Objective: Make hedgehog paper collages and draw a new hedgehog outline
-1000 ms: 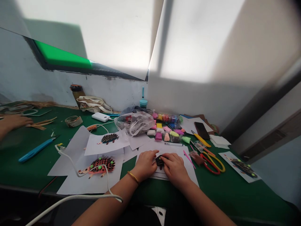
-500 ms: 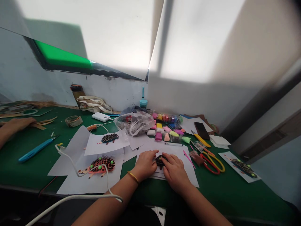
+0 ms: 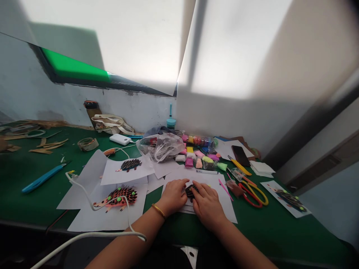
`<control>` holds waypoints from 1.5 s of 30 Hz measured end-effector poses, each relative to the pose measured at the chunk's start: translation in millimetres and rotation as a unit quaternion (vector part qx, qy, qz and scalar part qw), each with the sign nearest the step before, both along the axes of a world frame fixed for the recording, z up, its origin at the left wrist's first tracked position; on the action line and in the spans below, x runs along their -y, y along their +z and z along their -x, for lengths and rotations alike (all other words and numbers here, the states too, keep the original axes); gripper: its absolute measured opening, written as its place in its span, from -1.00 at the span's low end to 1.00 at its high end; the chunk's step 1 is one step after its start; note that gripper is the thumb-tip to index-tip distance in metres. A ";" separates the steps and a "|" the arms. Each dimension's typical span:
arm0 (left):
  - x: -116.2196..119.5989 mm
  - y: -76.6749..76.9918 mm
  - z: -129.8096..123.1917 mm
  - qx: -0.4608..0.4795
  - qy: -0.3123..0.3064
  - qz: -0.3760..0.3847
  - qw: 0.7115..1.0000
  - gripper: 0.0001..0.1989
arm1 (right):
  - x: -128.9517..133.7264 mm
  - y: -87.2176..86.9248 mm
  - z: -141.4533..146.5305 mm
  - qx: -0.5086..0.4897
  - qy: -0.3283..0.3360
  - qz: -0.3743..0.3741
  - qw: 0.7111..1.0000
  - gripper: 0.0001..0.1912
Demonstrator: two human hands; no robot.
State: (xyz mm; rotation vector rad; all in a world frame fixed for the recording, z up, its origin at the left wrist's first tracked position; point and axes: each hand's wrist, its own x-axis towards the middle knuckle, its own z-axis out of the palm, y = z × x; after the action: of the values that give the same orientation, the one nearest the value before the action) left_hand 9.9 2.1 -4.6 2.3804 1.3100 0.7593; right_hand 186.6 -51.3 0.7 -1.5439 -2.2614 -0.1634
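Note:
A hedgehog picture with dark seed-like spines (image 3: 190, 191) lies on white paper in front of me, partly covered by my fingers. At its left edge rests my left hand (image 3: 174, 194), with a yellow bangle on the wrist, its thumb and forefinger apart. My right hand (image 3: 209, 204) reaches over the hedgehog from the right; its fingers lie stretched out on the dark spines. Neither hand visibly grips anything. The white sheet (image 3: 228, 211) sticks out below and to the right of my hands. A small yellow-green spot shows just past my right fingers.
Finished-looking hedgehog pictures lie left (image 3: 123, 198) and right (image 3: 290, 198). Packets of coloured clay (image 3: 189, 162) and a plastic bag (image 3: 161, 145) are behind the sheet. Scissors (image 3: 262, 194), a yellow cutter (image 3: 240, 165) and a phone (image 3: 240, 155) lie right. A white cable (image 3: 92, 234) crosses the left front.
My right fingers have shifted slightly on the hedgehog. The other person's hand at the far left has withdrawn from the cardboard strips and out of clear view. My left hand looks unmoved.

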 end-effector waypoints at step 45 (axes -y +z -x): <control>-9.4 -1.6 -4.9 -0.016 0.033 0.014 0.999 -0.64 | 1.2 -6.3 2.2 0.001 -0.008 0.013 1.000 -0.56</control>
State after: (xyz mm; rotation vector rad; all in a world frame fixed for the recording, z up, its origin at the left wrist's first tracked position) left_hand 14.8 11.4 -6.2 2.3467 1.4085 0.7183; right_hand 184.4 -52.5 -5.7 -1.5753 -2.2629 -0.1399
